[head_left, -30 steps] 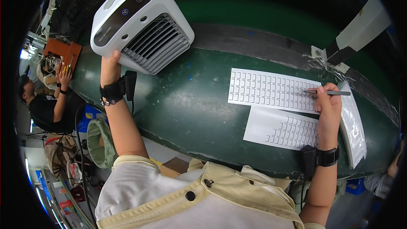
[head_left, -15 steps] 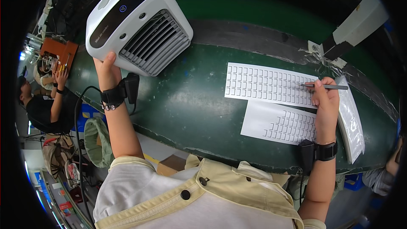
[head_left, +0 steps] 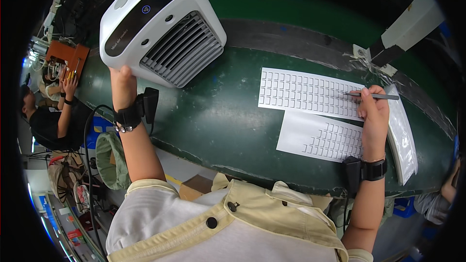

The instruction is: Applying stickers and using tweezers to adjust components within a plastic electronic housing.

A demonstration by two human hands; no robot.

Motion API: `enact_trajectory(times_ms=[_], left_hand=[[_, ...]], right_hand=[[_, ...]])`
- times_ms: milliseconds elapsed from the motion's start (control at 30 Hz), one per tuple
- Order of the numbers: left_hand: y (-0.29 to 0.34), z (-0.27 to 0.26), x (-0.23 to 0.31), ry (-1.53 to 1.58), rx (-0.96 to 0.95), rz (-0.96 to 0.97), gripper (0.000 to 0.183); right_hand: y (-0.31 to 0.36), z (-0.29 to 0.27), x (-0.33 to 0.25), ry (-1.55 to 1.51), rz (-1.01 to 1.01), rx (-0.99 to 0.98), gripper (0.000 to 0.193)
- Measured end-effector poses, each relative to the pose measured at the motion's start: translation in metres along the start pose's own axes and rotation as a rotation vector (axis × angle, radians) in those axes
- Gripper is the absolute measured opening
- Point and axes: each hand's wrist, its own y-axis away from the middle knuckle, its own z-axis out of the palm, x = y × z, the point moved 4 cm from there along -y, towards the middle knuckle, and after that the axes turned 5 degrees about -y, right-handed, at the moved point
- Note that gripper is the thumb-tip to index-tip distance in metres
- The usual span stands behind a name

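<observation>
My left hand (head_left: 123, 86) grips a small white air cooler (head_left: 116, 62) by its lower left corner, thumb in front and the other fingers hidden behind. The cooler is tilted, with its grey slatted grille and dark touch panel showing. At the right, my right hand (head_left: 374, 116) pinches a pair of dark tweezers (head_left: 383, 96), their tips over the upper white sticker sheet (head_left: 272, 103). Rows of small rectangular labels cover that sheet. Below it lies a second sticker sheet (head_left: 297, 133), partly bare at its left. Whether the tips hold a label is too small to tell.
Both sheets lie on a worn green workbench (head_left: 213, 136). To the right of my right hand is a clear plastic-wrapped white stack (head_left: 402, 140). A pale post (head_left: 407, 26) rises behind the bench. At the far left a co-worker (head_left: 53, 121) works beside an orange-brown box (head_left: 68, 57).
The air cooler has shifted slightly right and turned a little with my left hand. My right hand and the tweezers remain over the upper sheet, the tips having moved slightly.
</observation>
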Motion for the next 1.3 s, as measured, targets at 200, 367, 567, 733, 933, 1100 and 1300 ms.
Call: enact_trajectory(times_ms=[200,367,567,733,933,1100,1300], left_hand=[[0.023,0.011,0.141,0.754,0.023,0.508,0.066],[0.036,0.095,0.082,0.875,-0.578,0.046,0.049],[0.071,0.185,-0.015,0.718,-0.731,-0.933,0.035],[0.065,0.185,-0.026,0.892,-0.710,-1.032,0.036],[0.065,0.184,-0.023,0.751,-0.808,-0.924,0.037],[0.066,0.184,-0.022,0.740,-0.819,-0.923,0.037],[0.068,0.185,-0.021,0.722,-0.812,-0.940,0.037]], right_hand=[[-0.001,0.002,-0.002,0.013,0.002,-0.026,0.018],[-0.001,-0.004,-0.003,0.016,-0.001,-0.024,0.017],[-0.001,0.001,-0.001,0.010,0.011,-0.019,0.017],[0.001,0.003,-0.002,0.001,0.003,-0.063,0.016],[0.000,0.004,0.000,0.008,0.020,-0.046,0.017],[0.000,0.004,0.002,-0.010,0.028,-0.038,0.017],[0.001,0.003,-0.001,0.026,0.010,-0.011,0.017]])
